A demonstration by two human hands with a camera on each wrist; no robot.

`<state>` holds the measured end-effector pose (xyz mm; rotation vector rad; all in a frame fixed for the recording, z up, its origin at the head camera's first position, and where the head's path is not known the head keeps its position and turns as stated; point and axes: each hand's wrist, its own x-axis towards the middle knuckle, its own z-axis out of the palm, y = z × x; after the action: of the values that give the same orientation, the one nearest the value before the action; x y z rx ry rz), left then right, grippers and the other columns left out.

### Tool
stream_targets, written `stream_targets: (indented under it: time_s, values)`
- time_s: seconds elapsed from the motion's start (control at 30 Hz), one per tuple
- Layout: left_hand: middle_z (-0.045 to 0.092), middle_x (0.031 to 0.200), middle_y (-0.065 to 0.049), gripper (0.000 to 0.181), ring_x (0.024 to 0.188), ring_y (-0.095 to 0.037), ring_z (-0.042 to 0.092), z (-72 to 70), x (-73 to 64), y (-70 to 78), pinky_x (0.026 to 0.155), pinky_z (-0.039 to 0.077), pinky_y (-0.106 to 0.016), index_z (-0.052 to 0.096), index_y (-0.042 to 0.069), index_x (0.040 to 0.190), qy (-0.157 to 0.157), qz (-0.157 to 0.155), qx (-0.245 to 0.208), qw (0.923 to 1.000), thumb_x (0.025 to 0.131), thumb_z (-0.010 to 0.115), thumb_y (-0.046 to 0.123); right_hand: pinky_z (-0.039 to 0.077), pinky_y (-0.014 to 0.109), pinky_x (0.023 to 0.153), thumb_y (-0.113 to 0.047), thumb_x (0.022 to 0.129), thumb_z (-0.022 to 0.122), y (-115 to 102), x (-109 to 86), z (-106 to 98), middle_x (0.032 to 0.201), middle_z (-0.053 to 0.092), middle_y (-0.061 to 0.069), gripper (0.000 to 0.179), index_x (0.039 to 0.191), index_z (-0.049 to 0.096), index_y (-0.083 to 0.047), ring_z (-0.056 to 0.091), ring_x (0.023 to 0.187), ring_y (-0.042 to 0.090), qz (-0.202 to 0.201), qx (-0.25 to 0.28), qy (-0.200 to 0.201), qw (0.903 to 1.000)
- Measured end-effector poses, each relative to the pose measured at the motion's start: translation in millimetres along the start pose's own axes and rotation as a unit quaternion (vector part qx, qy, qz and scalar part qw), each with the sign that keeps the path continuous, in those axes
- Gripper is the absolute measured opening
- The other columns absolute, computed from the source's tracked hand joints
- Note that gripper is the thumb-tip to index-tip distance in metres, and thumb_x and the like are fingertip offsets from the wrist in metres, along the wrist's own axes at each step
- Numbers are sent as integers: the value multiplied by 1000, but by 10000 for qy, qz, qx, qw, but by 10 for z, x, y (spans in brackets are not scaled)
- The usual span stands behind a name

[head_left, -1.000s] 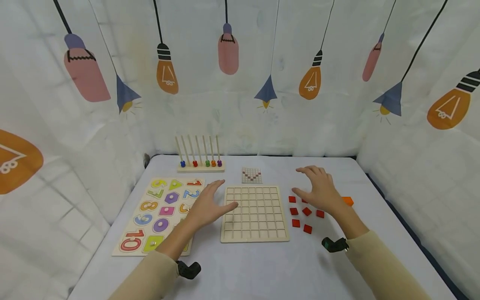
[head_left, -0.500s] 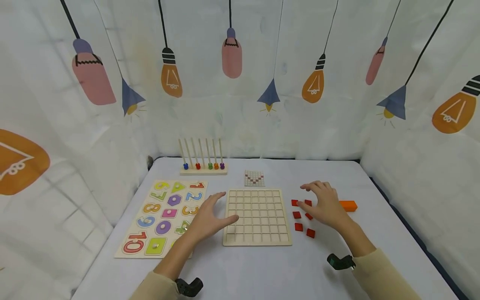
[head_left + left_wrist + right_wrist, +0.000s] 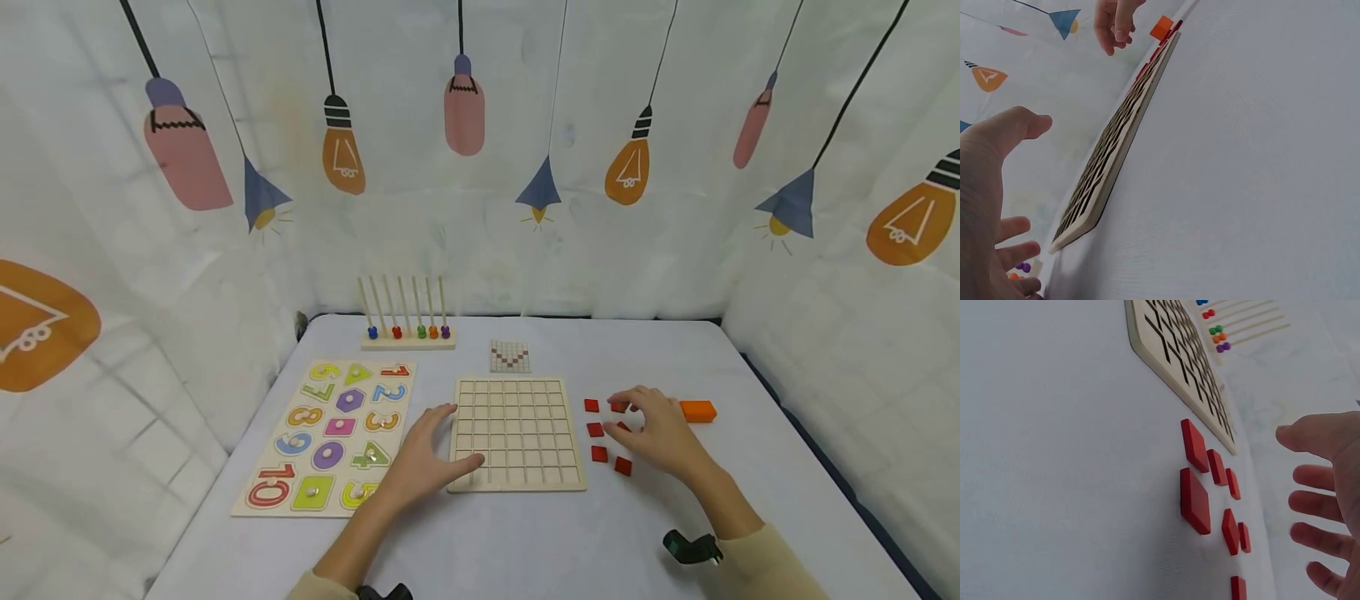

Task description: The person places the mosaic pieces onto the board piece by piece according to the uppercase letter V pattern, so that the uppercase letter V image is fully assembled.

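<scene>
A wooden grid board (image 3: 517,433) with rows of square cells lies flat in the middle of the table. My left hand (image 3: 427,458) hovers at the board's left side, thumb and fingers spread apart around nothing. Several red square tiles (image 3: 599,454) lie scattered to the right of the board. Over them my right hand (image 3: 660,429) is held with fingers loosely bent and thumb apart, holding nothing. In the right wrist view, red tiles (image 3: 1194,501) lie on the cloth, with the right hand (image 3: 1335,494) above them.
A number and shape puzzle board (image 3: 300,467) lies at the left. Behind stand a bead-peg rack (image 3: 408,342) and a small pattern card (image 3: 510,357) with a red V of squares. An orange block (image 3: 697,411) sits right of my right hand.
My right hand has come down and nearer over the red tiles. The left hand has shifted slightly down along the board's left side. The head view has tilted a little.
</scene>
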<state>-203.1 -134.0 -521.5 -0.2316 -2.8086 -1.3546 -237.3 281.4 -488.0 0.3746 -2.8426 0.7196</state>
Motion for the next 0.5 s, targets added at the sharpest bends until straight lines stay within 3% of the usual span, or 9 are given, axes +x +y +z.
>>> stream_targets:
  time_s: [0.2,0.4,0.5]
  values:
    - [46,176,-7,102,171,-43,25,47,-39,-53,136,26,-72,53,19,164,70,64,-55,9999,81,92,64,45,46,90,-36,94,89,47,-115,37,112,77,1,38,125,79,-18,62,111,25,-19,-43,-30,10000]
    - [44,177,-7,107,172,-43,23,64,-60,-103,136,26,-73,53,19,164,16,145,85,9999,77,95,64,51,59,100,-35,91,91,97,-192,76,107,75,-3,29,116,81,-22,62,111,23,144,-8,-139,9998]
    - [45,176,-10,109,172,-44,24,64,-61,-125,139,20,-69,52,18,165,-32,231,321,9992,76,95,65,52,60,102,-38,90,92,120,-225,101,109,75,-6,30,116,81,-25,61,112,22,241,-20,-295,9993]
